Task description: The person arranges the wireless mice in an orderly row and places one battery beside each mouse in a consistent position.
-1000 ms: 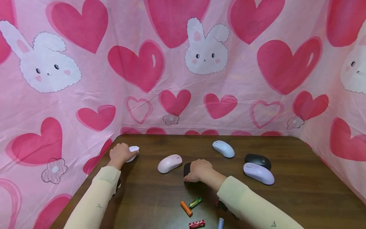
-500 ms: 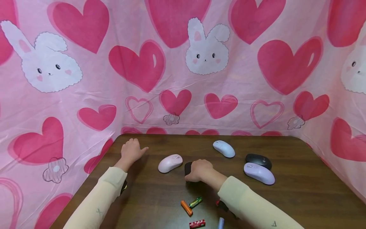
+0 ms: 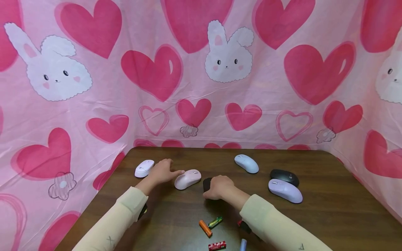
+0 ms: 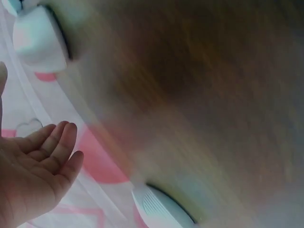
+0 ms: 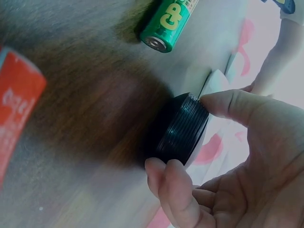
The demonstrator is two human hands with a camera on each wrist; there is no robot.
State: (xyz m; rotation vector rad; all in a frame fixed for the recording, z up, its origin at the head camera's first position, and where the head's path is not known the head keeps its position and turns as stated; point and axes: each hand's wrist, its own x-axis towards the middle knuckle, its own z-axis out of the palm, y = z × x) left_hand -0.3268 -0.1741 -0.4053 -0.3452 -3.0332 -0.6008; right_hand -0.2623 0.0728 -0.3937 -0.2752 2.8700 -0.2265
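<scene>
My left hand (image 3: 161,172) is over the left half of the table, its fingers loosely extended and holding nothing. A white mouse (image 3: 144,168) lies to its left, and its thumb tip overlaps the front of a pale pink mouse (image 3: 187,179) in the head view. In the left wrist view the hand (image 4: 40,175) shows its palm, between a pale mouse (image 4: 40,40) above and a ribbed white one (image 4: 164,209) below. My right hand (image 3: 221,187) grips a black mouse (image 5: 178,130) by its sides, thumb on one side and fingers on the other, mostly covering it.
A light blue mouse (image 3: 246,163) lies toward the back. To the right, a black mouse (image 3: 285,176) sits right behind a lavender one (image 3: 285,190). Nearer are orange (image 3: 205,228), green (image 3: 215,222), red (image 3: 217,245) and lilac (image 3: 243,244) batteries. Heart-printed cloth surrounds the table.
My left hand has let go of the white mouse at the far left and moved right to the pale pink mouse. The right hand keeps its grip on the black mouse.
</scene>
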